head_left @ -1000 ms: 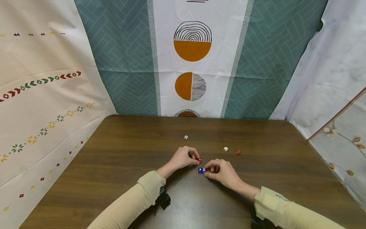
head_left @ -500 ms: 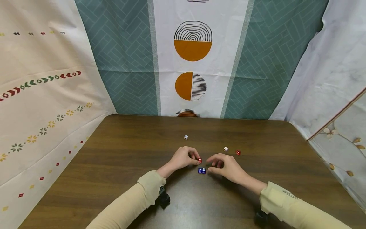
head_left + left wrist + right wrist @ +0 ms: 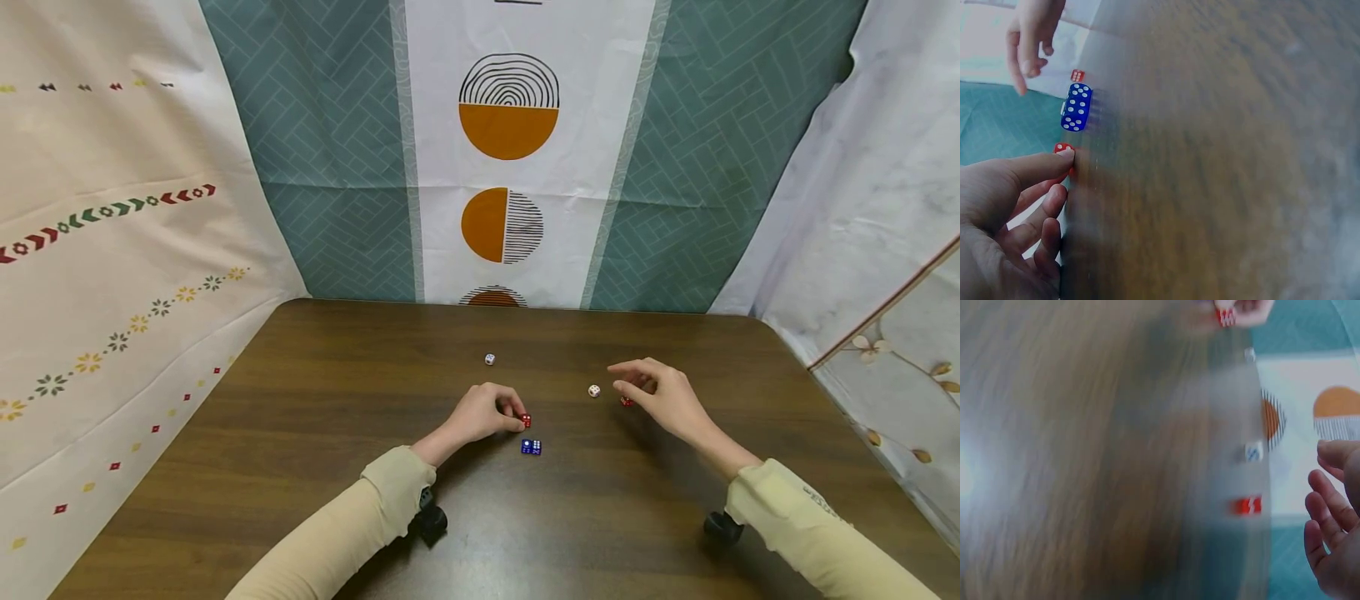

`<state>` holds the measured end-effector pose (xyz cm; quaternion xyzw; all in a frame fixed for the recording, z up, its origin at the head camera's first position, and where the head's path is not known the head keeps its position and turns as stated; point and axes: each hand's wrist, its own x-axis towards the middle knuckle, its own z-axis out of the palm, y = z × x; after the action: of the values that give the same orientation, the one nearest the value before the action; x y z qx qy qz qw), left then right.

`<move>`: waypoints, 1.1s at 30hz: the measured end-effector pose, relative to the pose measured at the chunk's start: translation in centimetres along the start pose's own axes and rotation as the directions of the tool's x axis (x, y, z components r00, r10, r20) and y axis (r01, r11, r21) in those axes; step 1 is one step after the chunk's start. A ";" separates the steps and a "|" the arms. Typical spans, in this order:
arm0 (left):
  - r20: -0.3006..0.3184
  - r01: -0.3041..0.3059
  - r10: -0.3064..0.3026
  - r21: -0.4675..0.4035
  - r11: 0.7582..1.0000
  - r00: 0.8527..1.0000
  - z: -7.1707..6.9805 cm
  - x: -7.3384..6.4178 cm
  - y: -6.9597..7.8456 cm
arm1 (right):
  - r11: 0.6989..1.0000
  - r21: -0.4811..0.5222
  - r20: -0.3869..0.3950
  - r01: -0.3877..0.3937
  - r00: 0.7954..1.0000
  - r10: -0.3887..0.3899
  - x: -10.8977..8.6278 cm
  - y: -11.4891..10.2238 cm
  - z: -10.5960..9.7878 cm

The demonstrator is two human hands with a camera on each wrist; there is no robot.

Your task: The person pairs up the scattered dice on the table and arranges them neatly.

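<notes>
My left hand (image 3: 482, 412) pinches a red die (image 3: 1062, 147) on the table between thumb and finger. Two blue dice (image 3: 531, 447) lie side by side, touching, just nearer to me than that red die. Above the table to the right hovers my right hand (image 3: 666, 400), its fingers loosely bent and holding nothing. A second red die (image 3: 1249, 505) lies below this hand, partly covered by it in the head view. Left of the right hand's fingertips sits a white die (image 3: 594, 391), not touched.
Another white die (image 3: 490, 359) lies farther back, left of the middle. The brown wooden table (image 3: 360, 358) ends at a patterned cloth (image 3: 345, 208) at the back, with more hanging cloth on both sides.
My right hand has left the blue dice and moved right and away from me, to over the second red die. The left hand stays on its red die.
</notes>
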<state>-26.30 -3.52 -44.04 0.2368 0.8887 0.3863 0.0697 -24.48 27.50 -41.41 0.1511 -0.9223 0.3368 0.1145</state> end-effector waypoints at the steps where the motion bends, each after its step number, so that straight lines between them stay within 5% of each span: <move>1: -0.001 -0.001 0.001 0.002 1.000 1.000 0.0 0.0 0.0 | 1.000 -0.013 -0.003 -0.008 1.000 0.008 -0.1 0.4 -0.2; 11: 0.003 0.006 -0.006 0.006 1.000 1.000 0.0 0.0 0.0 | 0.990 -0.128 0.041 -0.066 0.997 0.072 -1.1 2.9 -0.4; 33: 0.012 0.017 -0.017 -0.004 1.000 1.000 -0.1 -0.1 0.1 | 0.993 -0.048 0.083 -0.111 0.990 0.115 -1.3 3.4 0.7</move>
<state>-26.22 -3.57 -43.93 0.2316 0.8894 0.3862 0.0788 -24.56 29.81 -44.32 0.1103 -0.9405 0.3160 0.0585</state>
